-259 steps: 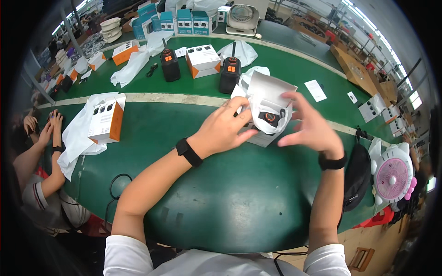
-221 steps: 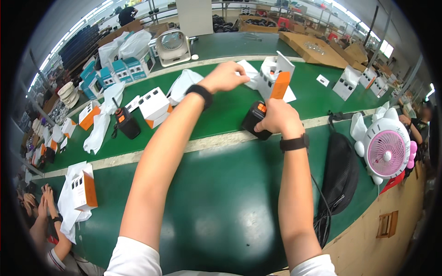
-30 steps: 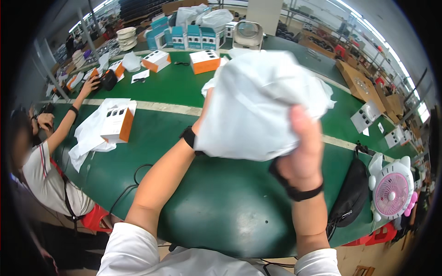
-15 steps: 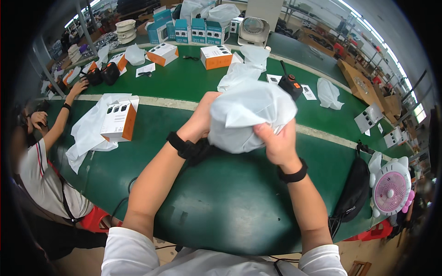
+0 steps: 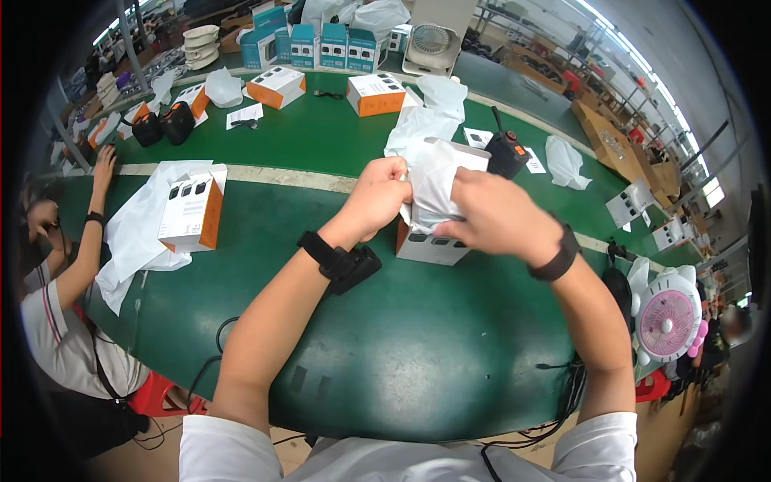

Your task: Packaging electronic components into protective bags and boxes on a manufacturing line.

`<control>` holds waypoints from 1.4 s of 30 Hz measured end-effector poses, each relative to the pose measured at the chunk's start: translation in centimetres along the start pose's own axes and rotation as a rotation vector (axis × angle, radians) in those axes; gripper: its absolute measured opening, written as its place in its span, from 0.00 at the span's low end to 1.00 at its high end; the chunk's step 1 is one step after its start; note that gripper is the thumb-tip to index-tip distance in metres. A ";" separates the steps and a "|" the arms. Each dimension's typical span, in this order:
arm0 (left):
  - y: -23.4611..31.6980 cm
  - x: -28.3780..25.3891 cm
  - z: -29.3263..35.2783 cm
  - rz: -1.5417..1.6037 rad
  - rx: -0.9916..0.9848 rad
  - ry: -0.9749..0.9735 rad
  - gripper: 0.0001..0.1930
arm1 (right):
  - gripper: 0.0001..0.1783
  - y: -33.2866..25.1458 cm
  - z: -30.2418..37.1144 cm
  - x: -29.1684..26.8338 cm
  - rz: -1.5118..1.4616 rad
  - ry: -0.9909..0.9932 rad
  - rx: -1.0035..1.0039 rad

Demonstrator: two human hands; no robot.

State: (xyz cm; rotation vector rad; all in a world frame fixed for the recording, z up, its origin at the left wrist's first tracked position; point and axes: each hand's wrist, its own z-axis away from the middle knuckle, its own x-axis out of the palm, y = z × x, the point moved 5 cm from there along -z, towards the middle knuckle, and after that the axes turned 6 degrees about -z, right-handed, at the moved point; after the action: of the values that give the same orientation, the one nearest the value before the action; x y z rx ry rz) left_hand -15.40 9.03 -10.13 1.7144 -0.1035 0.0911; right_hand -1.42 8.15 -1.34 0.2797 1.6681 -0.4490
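A white plastic bag stands partly inside an open white carton, its lower part hidden by the carton walls. My left hand is closed at the bag's left edge, beside a carton flap. My right hand, a little blurred, grips the bag from the right, fingertips hidden behind the plastic and thumb low by the carton's front rim. Whatever the bag wraps cannot be seen. Just behind to the right stands a black device with an antenna and orange buttons. Both my wrists wear black bands, the left with a small black box.
On the left, a white and orange carton stands on a flat plastic sheet. A co-worker's arm reaches in there. More cartons line the back. A pink-and-white fan and black cables are at right.
The wrapped bundle, held in both hands above the table, has come down into an open carton. My right hand has moved over it; my left has closed at its edge. The co-worker's hand shifted left.
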 end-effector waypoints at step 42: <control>3.1 2.6 -3.5 -1.040 0.674 -0.054 0.09 | 0.38 27.9 27.9 2.5 -0.064 0.791 1.261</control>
State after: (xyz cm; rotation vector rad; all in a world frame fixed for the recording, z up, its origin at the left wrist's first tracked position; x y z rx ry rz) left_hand -13.21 12.04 -6.27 2.2280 0.8638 -0.7656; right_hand 35.11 20.47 -10.29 1.4724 1.9131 -1.5644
